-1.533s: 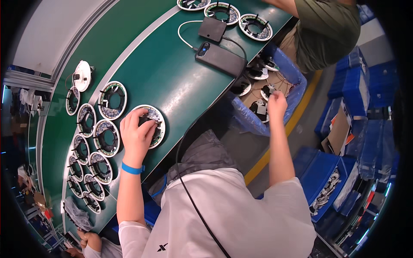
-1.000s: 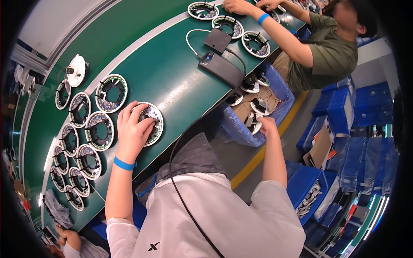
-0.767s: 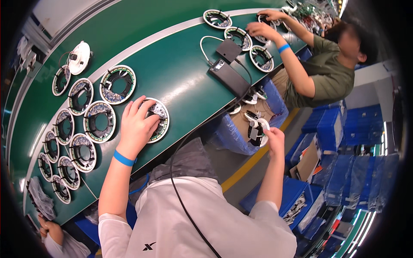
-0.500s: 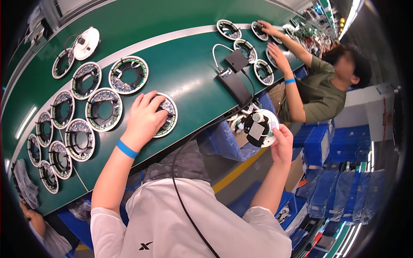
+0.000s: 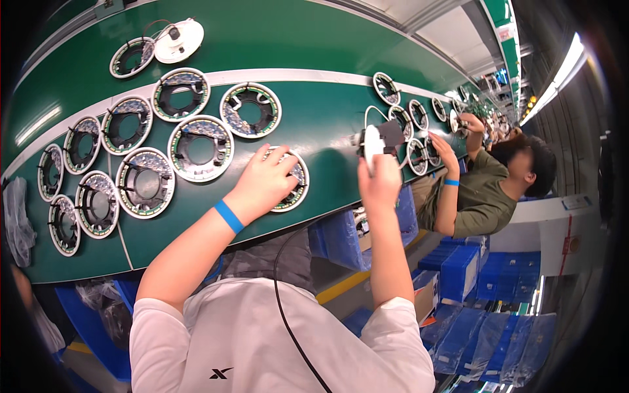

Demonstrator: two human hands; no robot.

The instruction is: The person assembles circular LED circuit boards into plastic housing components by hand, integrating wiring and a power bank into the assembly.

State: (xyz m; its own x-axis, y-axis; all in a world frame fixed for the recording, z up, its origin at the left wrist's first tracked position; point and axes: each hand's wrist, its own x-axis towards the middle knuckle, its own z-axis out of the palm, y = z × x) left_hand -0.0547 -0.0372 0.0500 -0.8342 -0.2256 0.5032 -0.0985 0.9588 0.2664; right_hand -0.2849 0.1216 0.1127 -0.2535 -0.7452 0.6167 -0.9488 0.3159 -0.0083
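Head view: left hand [image 5: 263, 183] spread flat on a ring [image 5: 288, 178] at belt [image 5: 314, 124] edge; right hand [image 5: 379, 183] pinching a white part [image 5: 371, 145], raised above it. Not yet fitted, seemingly; many rings lying upstream.

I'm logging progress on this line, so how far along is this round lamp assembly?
Done: many ring assemblies lie in rows on the green belt. In hand: left hand presses one ring; right hand holds a white round part above the belt. Left: that part isn't on the ring yet.
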